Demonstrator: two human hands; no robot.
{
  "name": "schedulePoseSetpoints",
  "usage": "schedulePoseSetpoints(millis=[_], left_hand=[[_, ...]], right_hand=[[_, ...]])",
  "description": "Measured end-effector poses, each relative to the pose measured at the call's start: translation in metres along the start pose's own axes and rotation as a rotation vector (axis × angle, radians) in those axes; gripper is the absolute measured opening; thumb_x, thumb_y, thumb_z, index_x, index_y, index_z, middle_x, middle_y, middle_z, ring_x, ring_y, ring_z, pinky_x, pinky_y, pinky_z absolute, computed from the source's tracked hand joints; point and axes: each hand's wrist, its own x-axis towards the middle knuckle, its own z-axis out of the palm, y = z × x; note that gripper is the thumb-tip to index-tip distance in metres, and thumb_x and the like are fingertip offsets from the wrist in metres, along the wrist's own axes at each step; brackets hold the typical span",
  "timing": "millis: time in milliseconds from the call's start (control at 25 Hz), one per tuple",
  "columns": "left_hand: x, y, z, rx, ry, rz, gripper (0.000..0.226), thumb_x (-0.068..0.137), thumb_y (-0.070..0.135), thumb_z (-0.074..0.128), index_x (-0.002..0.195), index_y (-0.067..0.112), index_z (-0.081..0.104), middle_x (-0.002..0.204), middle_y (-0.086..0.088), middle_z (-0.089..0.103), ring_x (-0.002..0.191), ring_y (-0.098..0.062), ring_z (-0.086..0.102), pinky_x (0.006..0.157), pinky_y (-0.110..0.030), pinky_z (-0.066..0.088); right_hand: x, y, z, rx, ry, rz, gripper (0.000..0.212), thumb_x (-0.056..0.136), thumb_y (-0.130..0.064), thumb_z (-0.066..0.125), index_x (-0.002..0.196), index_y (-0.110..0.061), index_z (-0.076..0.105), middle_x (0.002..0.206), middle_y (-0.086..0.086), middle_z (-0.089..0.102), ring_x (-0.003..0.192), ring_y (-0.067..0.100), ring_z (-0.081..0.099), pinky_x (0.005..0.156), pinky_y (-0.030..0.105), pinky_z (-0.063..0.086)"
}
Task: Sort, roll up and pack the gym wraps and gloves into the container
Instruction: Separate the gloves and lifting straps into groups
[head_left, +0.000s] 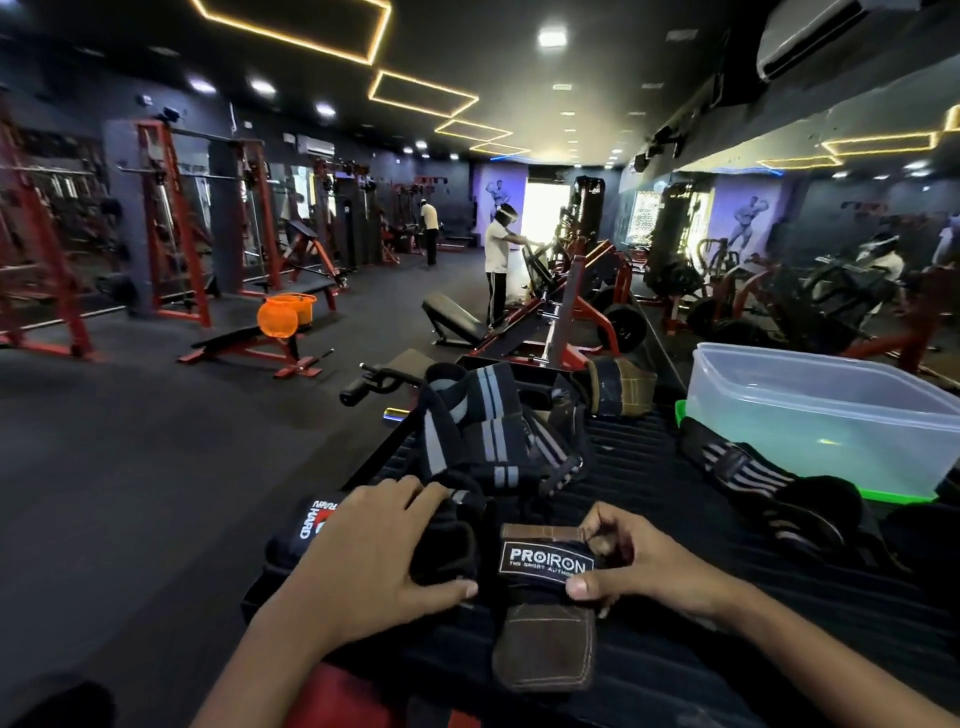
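So the glove (545, 597) with the PROIRON strap is laid flat on the dark ribbed desk (727, 597), right at the near edge between both hands. Its long axis runs roughly toward and away from the person, with the brown leather palm end pointing back at them and the strap crossing it sideways.

The strap's right end is pinched by the right hand (639, 561), thumb underneath and fingers (602, 525) curled over the top, probably so the velcro can be pulled or pressed shut. The left hand (379, 551) is curled over a black padded piece (447, 551) just beside the glove, thumb reaching toward the strap's left edge. It's likely held there to keep things from sliding while the strap is worked, though exactly what that black piece is can't be made out.

Further back a heap of black wraps (483, 421) with grey stripes is left unrolled, and another striped wrap (753, 478) is sprawled to the right, its length angled from the tub toward the near right corner. A second brown glove (618, 387) is sitting at the far edge. The clear container (831, 405) is parked at the far right on its green lid and looks empty, so packing seems barely started, if at all.
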Motion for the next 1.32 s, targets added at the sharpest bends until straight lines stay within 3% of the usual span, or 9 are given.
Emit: schedulePoseSetpoints(millis=[160,320,440,600,760,880,1000,1160,1320], left_hand=[[0.005,-0.014,0.001,0.120,0.081,0.131,0.072,0.063,0.078,0.049,0.113,0.029,0.065,0.075,0.017,0.056,0.065,-0.003,0.055,0.062,-0.016,0.043],[0.000,-0.010,0.011,0.121,0.150,0.177,0.072,0.072,0.071,0.047,0.124,0.023,0.062,0.087,0.012,0.060,0.075,-0.007,0.058,0.082,-0.029,0.054],[-0.010,-0.007,0.021,0.121,0.144,0.125,0.074,0.083,0.068,0.042,0.136,0.018,0.053,0.103,0.006,0.061,0.090,-0.014,0.061,0.100,-0.039,0.045],[-0.015,-0.004,0.019,0.070,0.133,0.076,0.075,0.090,0.073,0.028,0.137,0.020,0.052,0.118,0.007,0.060,0.107,-0.013,0.059,0.104,-0.039,0.038],[-0.004,0.007,0.011,-0.058,0.167,0.073,0.056,0.092,0.063,0.036,0.120,0.024,0.064,0.115,0.010,0.060,0.106,-0.012,0.059,0.096,-0.043,0.050],[0.027,0.019,-0.002,-0.152,0.194,0.124,0.043,0.091,0.055,0.043,0.111,0.025,0.065,0.109,0.011,0.058,0.100,-0.010,0.057,0.083,-0.028,0.051],[0.084,0.024,-0.010,-0.265,0.070,0.107,0.040,0.093,0.050,0.045,0.120,0.023,0.057,0.115,0.009,0.052,0.108,-0.009,0.048,0.085,-0.026,0.046],[0.167,0.008,0.018,-0.140,-0.140,0.085,0.035,0.094,0.037,0.052,0.118,0.012,0.053,0.118,-0.004,0.051,0.112,-0.023,0.050,0.088,-0.042,0.049],[0.209,-0.009,0.057,0.035,-0.344,0.045,0.038,0.097,0.028,0.045,0.131,0.010,0.043,0.132,-0.009,0.045,0.122,-0.029,0.045,0.093,-0.046,0.046]], right_hand=[[-0.002,-0.005,0.019,0.015,0.067,0.012,0.062,0.057,-0.023,0.091,0.097,-0.006,0.047,0.090,0.012,0.064,0.077,0.021,0.065,0.058,0.031,0.056],[-0.007,-0.006,0.012,-0.180,0.097,-0.031,0.057,0.061,-0.037,0.090,0.096,-0.012,0.052,0.095,0.011,0.060,0.078,0.016,0.058,0.053,0.029,0.048],[-0.011,-0.007,0.011,-0.221,0.063,-0.038,0.054,0.065,-0.041,0.086,0.101,-0.016,0.054,0.097,0.003,0.064,0.079,0.016,0.057,0.053,0.028,0.046],[-0.009,-0.007,0.008,-0.180,0.065,-0.030,0.052,0.067,-0.043,0.084,0.107,-0.019,0.060,0.106,0.012,0.062,0.086,0.018,0.059,0.056,0.028,0.050],[-0.005,-0.009,0.001,-0.159,0.178,-0.034,0.050,0.069,-0.052,0.079,0.104,-0.020,0.065,0.097,0.000,0.065,0.084,0.013,0.063,0.056,0.031,0.052],[0.004,-0.011,-0.005,-0.189,0.298,-0.051,0.040,0.076,-0.049,0.076,0.094,-0.015,0.068,0.084,0.003,0.066,0.077,0.012,0.062,0.057,0.030,0.053],[0.023,-0.014,-0.019,-0.214,0.457,-0.089,0.029,0.078,-0.040,0.075,0.085,-0.012,0.069,0.084,0.014,0.067,0.073,0.013,0.061,0.060,0.028,0.053],[0.072,-0.029,-0.043,-0.393,0.624,-0.147,0.004,0.085,-0.014,0.072,0.082,-0.014,0.069,0.079,0.001,0.070,0.070,0.009,0.063,0.069,0.021,0.049],[0.136,-0.042,-0.051,-0.567,0.610,-0.116,0.015,0.090,-0.004,0.061,0.098,-0.007,0.072,0.095,0.006,0.072,0.087,0.014,0.066,0.072,0.011,0.044]])
